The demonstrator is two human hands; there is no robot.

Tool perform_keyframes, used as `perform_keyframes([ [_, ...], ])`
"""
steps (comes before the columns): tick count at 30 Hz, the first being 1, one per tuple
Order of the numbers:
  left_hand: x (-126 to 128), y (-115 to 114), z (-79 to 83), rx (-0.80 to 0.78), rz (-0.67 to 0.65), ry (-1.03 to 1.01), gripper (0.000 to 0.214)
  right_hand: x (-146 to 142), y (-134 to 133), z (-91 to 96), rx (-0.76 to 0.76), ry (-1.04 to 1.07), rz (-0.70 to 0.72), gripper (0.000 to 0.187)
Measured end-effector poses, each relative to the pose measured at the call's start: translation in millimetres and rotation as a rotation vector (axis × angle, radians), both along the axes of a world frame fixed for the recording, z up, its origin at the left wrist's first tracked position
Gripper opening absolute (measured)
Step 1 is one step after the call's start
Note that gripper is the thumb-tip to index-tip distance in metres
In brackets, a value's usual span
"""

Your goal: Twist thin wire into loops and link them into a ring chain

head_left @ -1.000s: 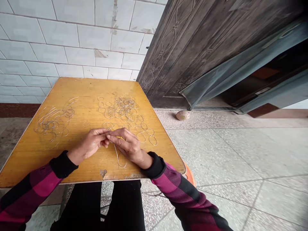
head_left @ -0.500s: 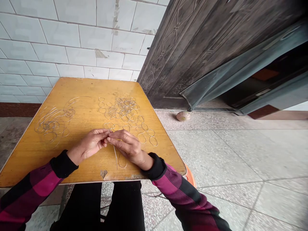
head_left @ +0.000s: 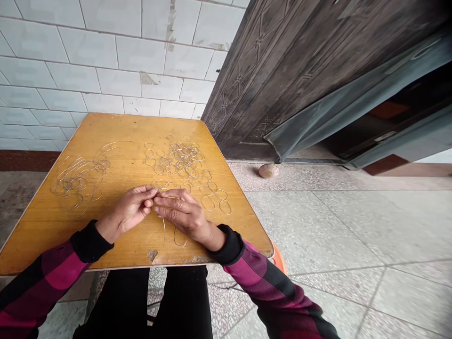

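Note:
My left hand (head_left: 132, 209) and my right hand (head_left: 181, 213) meet fingertip to fingertip over the near middle of a worn yellow wooden table (head_left: 134, 127). Both pinch a thin piece of silver wire (head_left: 164, 228) whose loose end hangs down toward me and curls into a loop near the table's front edge. Just beyond my hands lies a heap of bent wire loops (head_left: 181, 160), with more loops trailing to the right (head_left: 217, 200). A tangle of longer unshaped wire (head_left: 76, 179) lies on the table's left side.
A white tiled wall (head_left: 106, 56) stands behind the table and a dark carved door (head_left: 282, 70) to the right. A small round ball (head_left: 268, 170) rests on the speckled tile floor. Something orange (head_left: 279, 258) shows under the table's right corner.
My hands have shifted slightly left and the hanging wire end has swung a little leftward. The piles on the table lie as before.

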State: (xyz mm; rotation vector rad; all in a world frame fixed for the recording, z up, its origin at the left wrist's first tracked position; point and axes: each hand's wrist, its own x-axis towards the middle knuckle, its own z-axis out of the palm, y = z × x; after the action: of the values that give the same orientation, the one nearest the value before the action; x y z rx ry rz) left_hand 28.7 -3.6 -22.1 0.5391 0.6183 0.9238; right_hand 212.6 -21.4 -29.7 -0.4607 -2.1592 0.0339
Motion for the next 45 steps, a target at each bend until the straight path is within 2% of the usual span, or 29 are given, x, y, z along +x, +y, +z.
perform_keyframes([
  [4, -4.0, 1.4, 4.3, 0.034, 0.049, 0.009, 0.015, -2.7, 0.9, -0.4, -0.146, 0.126, 0.114, 0.017],
  [11, -4.2, -1.4, 11.9, 0.150, 0.101, 0.121, 0.018, 0.1, 4.9, 4.0, -0.732, 0.466, 0.394, 0.016],
  [15, -2.3, -5.5, 11.0, 0.251, 0.101, 0.218, 0.022, 4.8, 6.6, 1.0, -0.966, 0.545, 0.392, 0.011],
  [19, -2.5, -5.8, 7.1, 0.371, 0.111, 0.330, 0.022, 6.5, 8.7, -2.7, -1.090, 0.538, 0.355, 0.022],
  [22, -3.4, -5.2, 3.5, 0.494, 0.119, 0.482, 0.020, 4.8, 7.0, 0.1, -1.057, 0.473, 0.237, 0.027],
  [26, -2.6, -6.1, 0.4, 0.594, 0.094, 0.683, 0.017, 1.1, 1.1, 4.2, -0.841, 0.249, -0.060, 0.030],
  [34, 1.7, -6.5, -6.7, 0.644, 0.102, 0.782, 0.014, -1.2, 5.9, -9.7, -0.427, -0.311, -0.491, 0.042],
  [39, 1.0, -5.6, -6.7, 0.627, 0.071, 0.831, 0.016, -6.7, 4.3, -3.4, -0.346, -0.696, -0.615, 0.049],
  [45, 0.6, -5.7, -7.8, 0.679, 0.043, 0.875, 0.017, -14.2, -3.2, 4.7, -0.304, -0.835, -0.659, 0.046],
])
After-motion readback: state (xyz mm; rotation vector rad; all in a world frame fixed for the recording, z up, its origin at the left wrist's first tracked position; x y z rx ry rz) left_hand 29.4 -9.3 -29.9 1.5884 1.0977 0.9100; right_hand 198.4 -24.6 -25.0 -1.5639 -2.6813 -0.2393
